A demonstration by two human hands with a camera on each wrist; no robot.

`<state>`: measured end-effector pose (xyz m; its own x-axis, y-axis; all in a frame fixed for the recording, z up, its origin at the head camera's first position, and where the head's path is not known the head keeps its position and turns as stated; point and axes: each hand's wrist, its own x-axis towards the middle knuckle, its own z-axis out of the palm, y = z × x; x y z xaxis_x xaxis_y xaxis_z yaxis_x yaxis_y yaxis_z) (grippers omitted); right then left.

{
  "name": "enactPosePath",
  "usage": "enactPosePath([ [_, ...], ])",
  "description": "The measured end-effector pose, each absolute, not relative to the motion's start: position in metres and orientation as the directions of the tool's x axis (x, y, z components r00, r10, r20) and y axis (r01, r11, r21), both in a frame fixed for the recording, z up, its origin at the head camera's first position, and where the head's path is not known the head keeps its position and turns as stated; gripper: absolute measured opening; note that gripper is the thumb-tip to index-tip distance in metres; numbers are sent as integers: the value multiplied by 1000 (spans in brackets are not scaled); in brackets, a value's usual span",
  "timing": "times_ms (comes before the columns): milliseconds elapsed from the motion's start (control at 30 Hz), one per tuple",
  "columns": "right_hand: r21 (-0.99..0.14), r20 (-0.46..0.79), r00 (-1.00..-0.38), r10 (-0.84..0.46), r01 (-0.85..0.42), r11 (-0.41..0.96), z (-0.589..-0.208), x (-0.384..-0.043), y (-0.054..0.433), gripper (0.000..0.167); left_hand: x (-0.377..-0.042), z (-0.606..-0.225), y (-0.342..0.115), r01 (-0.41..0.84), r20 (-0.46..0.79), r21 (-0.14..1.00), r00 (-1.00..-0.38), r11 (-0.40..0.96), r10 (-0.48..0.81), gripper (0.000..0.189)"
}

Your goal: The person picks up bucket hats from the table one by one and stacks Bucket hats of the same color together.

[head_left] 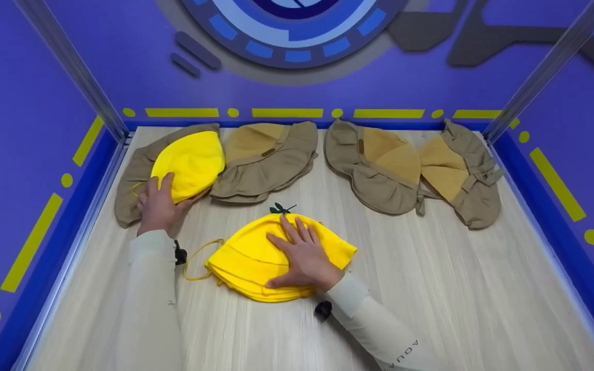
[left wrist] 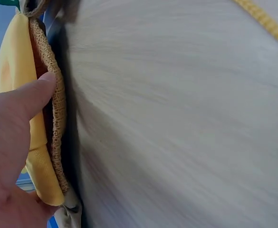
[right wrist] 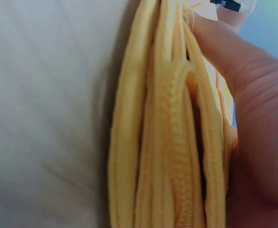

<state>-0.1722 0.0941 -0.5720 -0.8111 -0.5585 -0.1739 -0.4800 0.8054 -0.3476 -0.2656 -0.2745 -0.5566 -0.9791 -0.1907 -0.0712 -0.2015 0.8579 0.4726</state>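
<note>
Blue-purple walls (head_left: pixel 13 103) stand around a pale wooden surface (head_left: pixel 410 309). Near the middle, the right hand (head_left: pixel 304 260) spreads its fingers wide on a folded yellow hat (head_left: pixel 248 247). This hat is long from left to right, and its green leaf (head_left: pixel 279 209) points toward the back. At the far left, the left hand (head_left: pixel 160 206) lays its fingers, a little apart, on another yellow hat (head_left: pixel 191 159), over a tan hat (head_left: pixel 133 165).

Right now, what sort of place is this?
Maybe a booth dressed like a spaceship: purple panels with yellow dashes, a round wall picture, and metal posts at the far corners of a wood-look tabletop.
</note>
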Motion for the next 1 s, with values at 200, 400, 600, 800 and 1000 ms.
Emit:
enactPosePath([
  [200, -356, -175, -812, -556, -474, 805, -572, -172, 94, 112, -267, -559, -280, -214, -50, 494, -975, 842, -219, 74],
  [400, -364, -182, -811, -556, -469, 804, -573, -172, 93, 111, -267, -554, -283, -212, 54, 479, -961, 852, -270, 66],
  [600, -383, -181, -815, -551, -457, 803, -572, -172, 93, 110, -270, -543, -283, -167, 221, 540, -918, 825, -330, 45],
  [800, -380, -188, -816, -547, -453, 806, -573, -171, 93, 110, -271, -529, -278, -252, 202, 644, -855, 722, -478, 36],
  [1000, -384, -189, -814, -549, -453, 804, -573, -172, 93, 110, -265, -508, -264, -227, 208, 674, -854, 702, -476, 36],
])
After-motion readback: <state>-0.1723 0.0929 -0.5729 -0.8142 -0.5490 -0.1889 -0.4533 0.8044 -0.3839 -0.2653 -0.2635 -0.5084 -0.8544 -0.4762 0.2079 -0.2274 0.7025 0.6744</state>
